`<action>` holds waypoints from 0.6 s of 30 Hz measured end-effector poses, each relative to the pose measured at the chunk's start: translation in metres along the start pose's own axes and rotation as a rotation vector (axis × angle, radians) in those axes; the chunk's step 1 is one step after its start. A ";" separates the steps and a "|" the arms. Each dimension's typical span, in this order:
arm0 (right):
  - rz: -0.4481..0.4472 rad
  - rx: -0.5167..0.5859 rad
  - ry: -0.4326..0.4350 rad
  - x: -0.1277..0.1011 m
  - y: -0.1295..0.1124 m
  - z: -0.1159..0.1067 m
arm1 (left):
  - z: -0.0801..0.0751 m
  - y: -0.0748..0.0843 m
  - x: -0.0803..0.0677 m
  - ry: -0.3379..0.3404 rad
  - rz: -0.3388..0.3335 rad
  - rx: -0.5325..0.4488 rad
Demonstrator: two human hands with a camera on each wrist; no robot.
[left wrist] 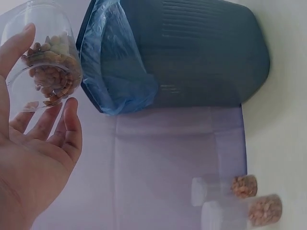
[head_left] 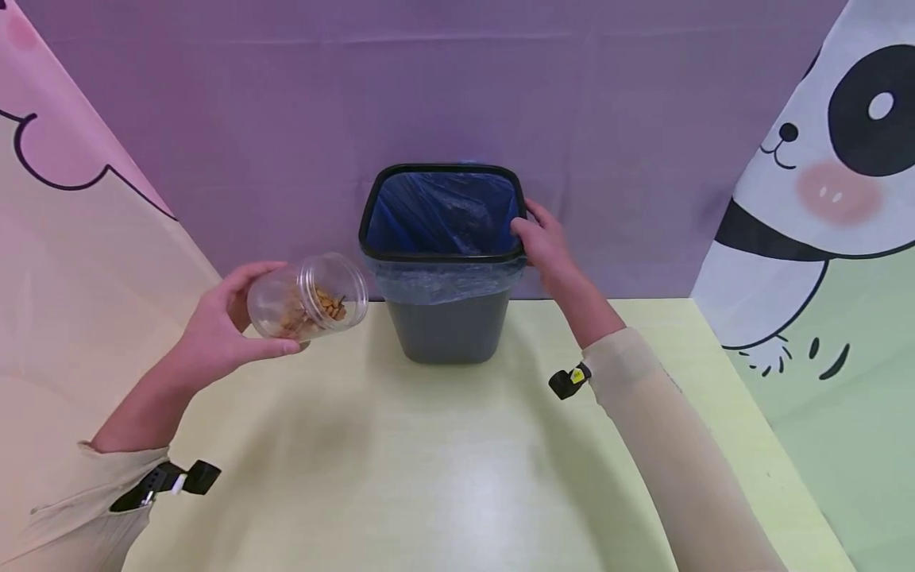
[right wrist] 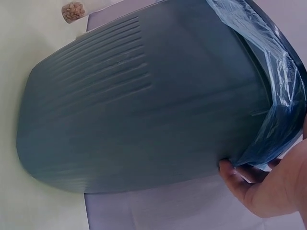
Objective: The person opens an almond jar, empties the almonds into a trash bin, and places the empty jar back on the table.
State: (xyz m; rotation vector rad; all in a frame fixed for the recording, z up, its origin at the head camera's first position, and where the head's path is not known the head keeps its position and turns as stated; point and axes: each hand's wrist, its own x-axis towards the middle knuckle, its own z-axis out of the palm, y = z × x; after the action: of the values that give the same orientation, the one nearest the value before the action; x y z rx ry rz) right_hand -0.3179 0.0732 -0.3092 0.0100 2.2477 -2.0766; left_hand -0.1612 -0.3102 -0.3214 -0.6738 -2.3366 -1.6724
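Observation:
My left hand (head_left: 218,334) grips a clear jar (head_left: 275,298) from the side, thumb below and fingers above in the head view. The jar lies tipped nearly on its side, with its lidless mouth toward the bin. Brown nuts (left wrist: 53,76), perhaps peanuts or almonds, rest along its lower wall. A dark grey trash bin (head_left: 450,334) stands upright, lined with a blue plastic bag (head_left: 443,210) folded over the black rim. My right hand (head_left: 549,245) holds that rim at the right side, thumb inside and fingers outside, pinching the bag against it.
Two more clear jars with white lids and brown contents, a smaller one (left wrist: 244,186) and a larger one (left wrist: 265,211), stand near the table's back edge in the left wrist view. The pale table (head_left: 457,453) meets a purple cloth backdrop (head_left: 286,119) behind the bin.

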 end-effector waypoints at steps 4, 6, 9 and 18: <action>-0.010 -0.010 0.003 0.000 0.003 0.005 | -0.010 0.007 0.006 -0.005 -0.006 0.009; -0.021 -0.018 0.004 0.001 0.004 0.008 | -0.016 0.012 0.010 -0.002 -0.008 0.024; -0.036 -0.024 0.006 0.002 0.005 0.011 | -0.023 0.021 0.018 0.001 -0.019 0.031; -0.066 0.009 0.041 0.008 0.007 0.017 | -0.039 0.037 0.046 0.004 -0.062 0.134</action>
State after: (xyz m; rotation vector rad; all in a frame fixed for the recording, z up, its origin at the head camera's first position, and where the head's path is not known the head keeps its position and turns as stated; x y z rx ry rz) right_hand -0.3246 0.0563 -0.3178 -0.0214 2.2924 -2.1390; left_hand -0.1889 -0.3252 -0.2582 -0.5777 -2.4643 -1.5226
